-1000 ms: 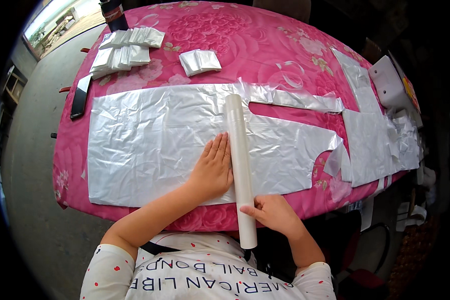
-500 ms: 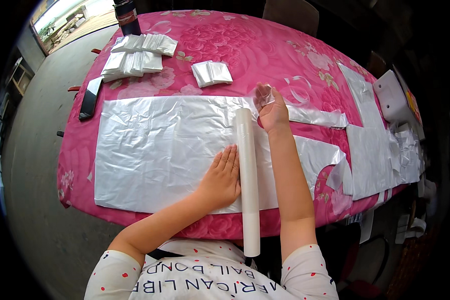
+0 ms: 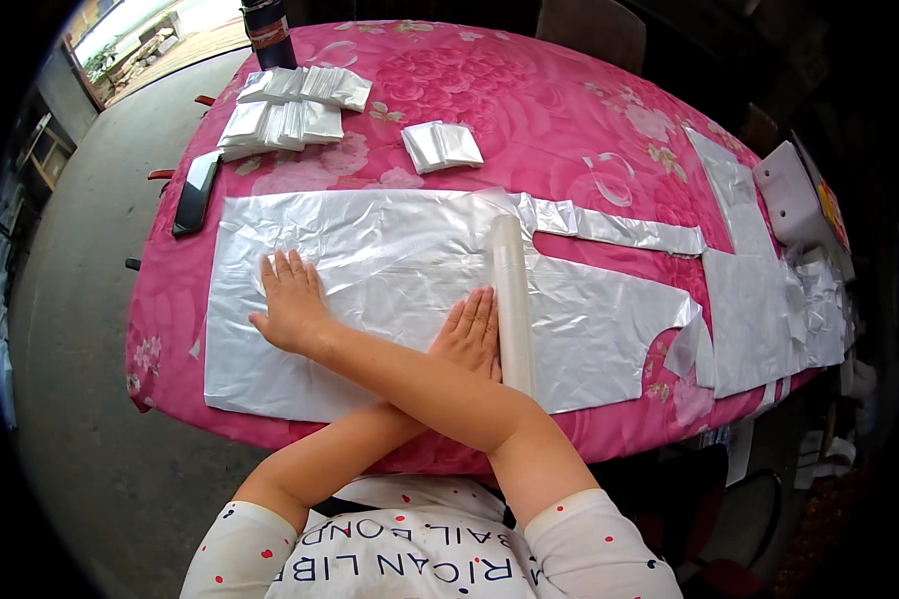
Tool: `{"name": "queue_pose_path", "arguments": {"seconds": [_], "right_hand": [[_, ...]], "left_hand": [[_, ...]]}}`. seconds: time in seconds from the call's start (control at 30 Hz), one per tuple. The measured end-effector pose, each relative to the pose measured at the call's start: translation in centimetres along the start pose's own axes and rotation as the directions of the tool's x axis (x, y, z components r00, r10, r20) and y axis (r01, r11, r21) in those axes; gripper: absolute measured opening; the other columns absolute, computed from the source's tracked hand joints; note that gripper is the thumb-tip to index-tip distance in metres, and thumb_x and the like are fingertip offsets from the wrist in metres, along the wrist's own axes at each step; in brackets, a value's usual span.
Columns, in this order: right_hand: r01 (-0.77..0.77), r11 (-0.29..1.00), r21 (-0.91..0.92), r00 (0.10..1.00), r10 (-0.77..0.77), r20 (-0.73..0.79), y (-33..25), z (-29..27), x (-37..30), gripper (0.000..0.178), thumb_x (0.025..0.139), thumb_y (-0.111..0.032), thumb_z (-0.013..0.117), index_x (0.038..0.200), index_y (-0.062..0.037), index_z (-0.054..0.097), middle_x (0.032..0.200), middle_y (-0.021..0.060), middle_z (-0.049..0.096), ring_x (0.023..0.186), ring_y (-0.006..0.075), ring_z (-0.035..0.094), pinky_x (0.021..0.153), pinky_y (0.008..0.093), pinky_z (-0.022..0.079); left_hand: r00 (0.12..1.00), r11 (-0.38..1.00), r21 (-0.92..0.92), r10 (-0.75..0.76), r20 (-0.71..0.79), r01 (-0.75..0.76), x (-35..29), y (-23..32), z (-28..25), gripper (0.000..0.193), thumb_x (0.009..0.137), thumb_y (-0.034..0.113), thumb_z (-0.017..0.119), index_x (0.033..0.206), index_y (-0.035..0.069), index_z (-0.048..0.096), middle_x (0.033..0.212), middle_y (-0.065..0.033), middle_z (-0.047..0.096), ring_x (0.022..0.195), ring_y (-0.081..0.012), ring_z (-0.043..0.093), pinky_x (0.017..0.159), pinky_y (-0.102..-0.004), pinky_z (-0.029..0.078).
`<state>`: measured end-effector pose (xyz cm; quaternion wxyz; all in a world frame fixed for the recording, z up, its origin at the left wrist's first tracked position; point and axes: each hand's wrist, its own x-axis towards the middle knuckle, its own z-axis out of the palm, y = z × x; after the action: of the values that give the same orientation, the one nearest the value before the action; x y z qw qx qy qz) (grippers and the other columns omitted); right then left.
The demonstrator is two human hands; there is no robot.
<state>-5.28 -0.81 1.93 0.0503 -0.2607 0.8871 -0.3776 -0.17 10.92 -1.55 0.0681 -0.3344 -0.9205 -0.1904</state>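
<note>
A thin, shiny white plastic sheet (image 3: 400,225), cut like an apron with a long strap (image 3: 629,232), lies flat across the near part of the table. Upright across it rests a pale tube-shaped roll (image 3: 512,290), its lower end hidden behind my right arm. My left hand (image 3: 469,334) lies flat on the sheet, fingers stretched and together, against the roll's left side. Crossing over my left forearm, my right arm reaches left, and my right hand (image 3: 297,304) is spread flat on the sheet's left half. Neither hand grips anything.
A pink flowered tablecloth (image 3: 549,100) covers the table. Folded plastic packets (image 3: 290,110) and a smaller stack (image 3: 442,147) sit toward the back. A phone (image 3: 197,195) and dark bottle (image 3: 268,35) stand at left; more plastic sheeting (image 3: 749,319) and a white container (image 3: 791,195) are right.
My right hand has swung from beyond the roll's top end, where clear plastic showed in its fingers, across to the sheet's left side, opening flat. My left hand stays beside the roll.
</note>
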Motion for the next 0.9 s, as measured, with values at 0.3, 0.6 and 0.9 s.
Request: {"name": "queue_pose_path", "arguments": {"seconds": [0.3, 0.6, 0.9], "right_hand": [[0.345, 0.937, 0.047, 0.919, -0.328, -0.218, 2.5, -12.3, -9.4, 0.047, 0.077, -0.018, 0.065, 0.121, -0.0040, 0.051, 0.130, 0.0166, 0.045, 0.125, 0.0367, 0.037, 0.101, 0.0447, 0.031], [0.075, 0.977, -0.201, 0.976, -0.113, -0.185, 12.2, -19.0, -21.3, 0.044, 0.083, -0.028, 0.058, 0.120, -0.0039, 0.052, 0.130, 0.0143, 0.047, 0.122, 0.0345, 0.041, 0.100, 0.0418, 0.034], [0.268, 0.912, -0.312, 0.963, -0.241, 0.123, 10.7, -15.5, -18.2, 0.062, 0.087, -0.048, 0.043, 0.133, -0.0067, 0.040, 0.142, 0.0130, 0.032, 0.133, 0.0332, 0.024, 0.109, 0.0445, 0.015]], "left_hand": [[0.943, 0.568, -0.822, -0.291, -0.159, 0.037, 1.7, -3.9, -3.6, 0.057, 0.087, 0.013, 0.045, 0.136, -0.005, 0.024, 0.141, -0.0232, 0.026, 0.134, -0.0305, 0.023, 0.109, -0.0391, 0.022], [0.793, -0.729, -0.651, -0.264, 0.550, 0.208, 9.1, -7.6, -4.8, 0.065, 0.095, 0.038, 0.029, 0.136, -0.011, 0.016, 0.139, -0.0215, 0.031, 0.127, -0.0281, 0.035, 0.105, -0.0343, 0.031], [0.791, -0.232, -0.922, -0.475, 0.385, 0.310, 3.2, -9.4, -8.2, 0.040, 0.094, 0.024, 0.042, 0.120, -0.006, 0.044, 0.120, -0.0172, 0.051, 0.108, -0.0227, 0.053, 0.091, -0.0327, 0.044]]}}
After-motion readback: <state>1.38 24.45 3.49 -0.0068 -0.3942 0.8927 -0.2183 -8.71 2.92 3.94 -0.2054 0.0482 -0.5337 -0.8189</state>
